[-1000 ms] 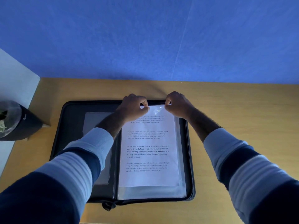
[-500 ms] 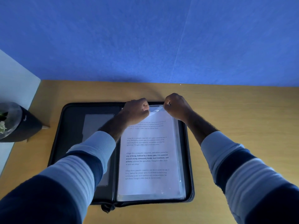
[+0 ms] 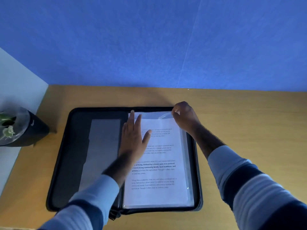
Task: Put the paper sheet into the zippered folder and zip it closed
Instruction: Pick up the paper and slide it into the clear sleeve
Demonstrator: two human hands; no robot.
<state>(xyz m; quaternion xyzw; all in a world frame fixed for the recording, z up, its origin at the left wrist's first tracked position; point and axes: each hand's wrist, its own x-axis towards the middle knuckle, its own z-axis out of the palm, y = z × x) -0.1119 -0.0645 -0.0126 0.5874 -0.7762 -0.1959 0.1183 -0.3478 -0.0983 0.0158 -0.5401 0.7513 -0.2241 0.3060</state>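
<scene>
From my remote seat I see the folder [image 3: 78, 146] lying wide open and flat on the worktop [image 3: 249, 122], nearer its left edge than its right and a little short of the back edge, with the zip undone. The paper sheet [image 3: 159, 163], printed side up, sits on the folder's right half, tucked under the clear film of a plastic sleeve [image 3: 186, 163] whose edges show past the sheet at the top, right and bottom. The left hand [image 3: 132, 138] is spread flat over the sheet's upper left part, close to the folder's spine. Its grip is wide, fingers straight and holding nothing; it is a bit blurred, so I cannot tell how firmly it presses. The right hand [image 3: 186, 118] is at the sleeve's top right corner, its grip narrow, curled fingers pinching the film there, where a small glare shows on the plastic. The folder's left half carries a grey pocket panel [image 3: 103, 146]. A dark plant pot [image 3: 33, 128] with green leaves stands at the worktop's left edge, well apart from the folder. A blue wall [image 3: 149, 47] rises behind the back edge.
</scene>
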